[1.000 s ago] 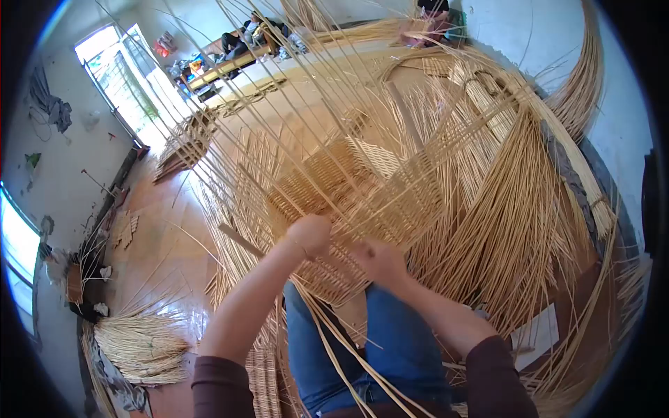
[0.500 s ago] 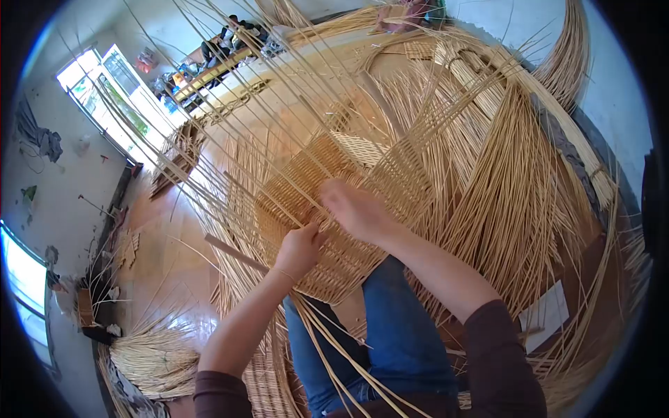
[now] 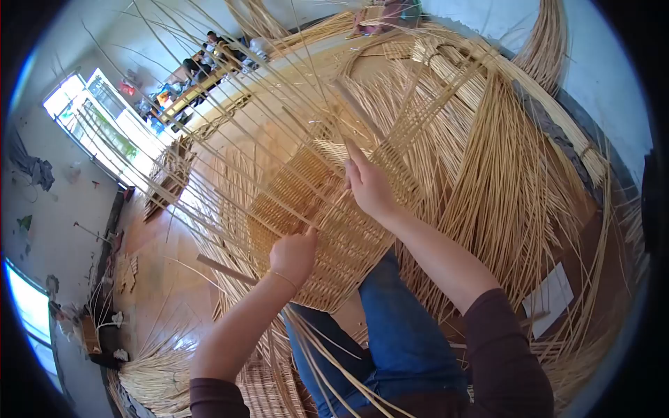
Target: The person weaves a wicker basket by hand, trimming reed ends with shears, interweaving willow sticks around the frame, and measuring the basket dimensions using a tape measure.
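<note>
A partly woven wicker basket (image 3: pixel 348 254) stands tilted above my knees, with long upright wicker rods (image 3: pixel 240 129) rising from its far and left sides. My left hand (image 3: pixel 294 256) is closed at the near upper edge of the weave, its fingertips pressed against the wall. Further right along that edge, my right hand (image 3: pixel 371 187) is closed around a wicker rod near the basket's right corner, fingers pointing up and away. Exactly which strand each hand pinches is partly hidden. Loose rod ends (image 3: pixel 331 355) hang from the basket's underside over my jeans.
Large bundles of wicker rods (image 3: pixel 481 181) spread over the floor to the right. A smaller bundle (image 3: pixel 153 376) lies at the lower left. Wooden bars (image 3: pixel 226 269) stick out beside the basket. Another person (image 3: pixel 226 52) sits by a bench at the back. A white sheet (image 3: pixel 548 299) lies lower right.
My right hand has moved up and slightly right, from a blurred open pose over the basket to a closed grip. My left hand stays at the edge. The view has shifted a little.
</note>
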### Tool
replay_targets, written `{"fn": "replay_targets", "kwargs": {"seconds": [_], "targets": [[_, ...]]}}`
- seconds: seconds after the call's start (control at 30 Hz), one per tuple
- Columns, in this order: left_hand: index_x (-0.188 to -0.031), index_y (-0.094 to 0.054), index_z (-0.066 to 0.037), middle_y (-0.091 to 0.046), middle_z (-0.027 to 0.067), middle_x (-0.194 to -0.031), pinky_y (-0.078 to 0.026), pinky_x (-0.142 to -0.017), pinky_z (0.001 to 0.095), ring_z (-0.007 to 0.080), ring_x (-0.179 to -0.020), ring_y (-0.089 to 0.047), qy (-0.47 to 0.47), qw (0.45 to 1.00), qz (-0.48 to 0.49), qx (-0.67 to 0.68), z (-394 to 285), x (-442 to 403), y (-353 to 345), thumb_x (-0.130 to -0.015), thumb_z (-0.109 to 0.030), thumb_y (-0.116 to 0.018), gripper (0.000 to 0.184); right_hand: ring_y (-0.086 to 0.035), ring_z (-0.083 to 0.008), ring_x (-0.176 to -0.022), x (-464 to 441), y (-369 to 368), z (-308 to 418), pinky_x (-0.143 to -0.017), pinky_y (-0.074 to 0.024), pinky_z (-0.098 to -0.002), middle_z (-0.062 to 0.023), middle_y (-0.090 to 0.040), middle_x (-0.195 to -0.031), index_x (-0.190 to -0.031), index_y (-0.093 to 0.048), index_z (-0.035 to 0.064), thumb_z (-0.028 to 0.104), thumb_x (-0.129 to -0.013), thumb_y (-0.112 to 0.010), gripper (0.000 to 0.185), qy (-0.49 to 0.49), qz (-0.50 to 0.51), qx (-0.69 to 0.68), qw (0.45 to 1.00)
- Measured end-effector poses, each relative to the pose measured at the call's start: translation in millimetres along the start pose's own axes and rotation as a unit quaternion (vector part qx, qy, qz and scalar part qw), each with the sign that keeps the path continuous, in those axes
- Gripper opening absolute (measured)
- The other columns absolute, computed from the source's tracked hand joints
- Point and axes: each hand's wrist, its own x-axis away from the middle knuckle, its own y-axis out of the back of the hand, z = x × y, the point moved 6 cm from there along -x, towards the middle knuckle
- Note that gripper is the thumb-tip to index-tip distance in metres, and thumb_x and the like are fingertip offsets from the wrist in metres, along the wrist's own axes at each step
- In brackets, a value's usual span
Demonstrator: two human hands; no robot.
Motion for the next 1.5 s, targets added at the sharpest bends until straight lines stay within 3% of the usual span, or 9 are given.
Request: {"fn": "replay_targets", "kwargs": {"seconds": [0.3, 0.43, 0.57, 0.77, 0.87, 0.97, 1.1, 1.23, 1.5], "targets": [[-0.086, -0.067, -0.001, -0.066, 0.0208, -0.08, -0.052, -0.066, 0.0425, 0.0331, -0.07, -0.066, 0.082, 0.88, -0.055, 0.464, -17.4, -75.7, 0.9, -0.087, -0.023, -0.056, 0.024, -0.065, -0.0233, -0.07, -19.2, -1.6, 4.0, -0.066, -0.0506, -0.036, -0.0091, -0.063, -0.074, -0.139, -0.043, 0.0156, 0.014, -0.096, -0.043, 0.043, -0.035, 0.151, 0.123, 0.98], [-0.085, -0.067, -0.002, -0.066, 0.0212, -0.083, -0.051, -0.072, 0.0454, 0.0382, -0.076, -0.064, 0.074, 0.901, -0.095, 0.418, -10.8, -87.9, -6.6, -0.087, -0.027, -0.057, 0.027, -0.062, -0.0292, -0.093, -37.2, -51.4, 25.6, -0.079, -0.0509, -0.0376, -0.0143, -0.058, -0.113, -0.14, -0.042, 0.0182, 0.012, -0.096, -0.046, 0.045, 0.253, 0.095, 0.201, 0.942], [-0.087, -0.067, -0.005, -0.066, 0.0213, -0.088, -0.049, -0.078, 0.0465, 0.0386, -0.087, -0.063, 0.088, 0.926, -0.093, 0.357, -11.7, -88.0, -5.7, -0.086, -0.029, -0.056, 0.027, -0.053, -0.031, -0.115, -77.1, -37.4, 48.8, -0.098, -0.0435, -0.037, -0.0165, -0.05, -0.124, -0.129, -0.055, 0.0158, 0.016, -0.096, -0.048, 0.034, 0.006, 0.205, -0.054, 0.977], [-0.095, -0.068, -0.004, -0.067, 0.0185, -0.077, -0.052, -0.071, 0.0427, 0.033, -0.065, -0.067, 0.102, 0.929, -0.119, 0.335, -12.0, -91.9, -12.4, -0.089, -0.03, -0.054, 0.03, -0.053, -0.0347, -0.115, -86.3, -72.4, 68.5, -0.098, -0.0444, -0.0392, -0.017, -0.03, -0.146, -0.125, -0.06, 0.0191, 0.012, -0.093, -0.051, 0.034, 0.2, 0.198, 0.097, 0.955], [-0.106, -0.064, -0.005, -0.068, 0.0189, -0.084, -0.052, -0.07, 0.0445, 0.0322, -0.07, -0.067, 0.074, 0.917, -0.146, 0.364, -12.2, -86.3, -10.2, -0.089, -0.025, -0.053, 0.028, -0.063, -0.0289, -0.072, -102.9, -55.2, 56.4, -0.07, -0.0507, -0.0421, -0.0195, -0.062, -0.104, -0.134, -0.05, 0.0192, 0.01, -0.091, -0.047, 0.045, 0.0, 0.192, 0.047, 0.98], [-0.111, -0.061, -0.006, -0.068, 0.0192, -0.09, -0.052, -0.068, 0.0439, 0.0291, -0.076, -0.068, 0.007, 0.973, -0.129, 0.192, -28.7, -72.9, 14.4, -0.089, -0.02, -0.051, 0.028, -0.057, -0.0218, -0.053, -94.3, 13.6, 20.0, -0.055, -0.0482, -0.0354, -0.0106, -0.055, -0.061, -0.143, -0.036, 0.0169, 0.013, -0.094, -0.044, 0.05, 0.051, -0.037, 0.047, 0.997], [-0.11, -0.064, -0.01, -0.067, 0.0212, -0.091, -0.051, -0.073, 0.0467, 0.0355, -0.085, -0.066, -0.07, 0.997, 0.003, -0.023, -56.2, -77.6, 53.7, -0.088, -0.018, -0.049, 0.028, -0.059, -0.0162, -0.055, -60.9, 58.2, -54.2, -0.057, -0.0491, -0.0308, -0.0065, -0.062, -0.066, -0.143, -0.034, 0.0073, 0.016, -0.098, -0.042, 0.046, -0.138, 0.0, 0.005, 0.99], [-0.093, -0.065, 0.0, -0.067, 0.0213, -0.084, -0.054, -0.063, 0.0435, 0.0301, -0.074, -0.069, -0.094, 0.948, -0.204, 0.225, -70.1, -123.7, 76.3, -0.088, -0.025, -0.054, 0.028, -0.061, -0.0173, -0.059, -62.3, 65.5, -57.0, -0.059, -0.0494, -0.0312, -0.007, -0.065, -0.075, -0.138, -0.037, 0.0068, 0.016, -0.098, -0.042, 0.042, -0.138, -0.003, 0.014, 0.99], [-0.087, -0.068, -0.003, -0.067, 0.0216, -0.091, -0.05, -0.079, 0.0465, 0.0377, -0.087, -0.064, 0.038, 0.954, -0.138, 0.265, -74.5, -170.4, 46.3, -0.085, -0.02, -0.055, 0.021, -0.062, -0.0322, -0.079, -94.8, 21.5, -20.6, -0.071, -0.0514, -0.0422, -0.0157, -0.058, -0.108, -0.132, -0.044, 0.0158, 0.005, -0.094, -0.04, 0.039, 0.197, 0.088, 0.25, 0.944]]}}
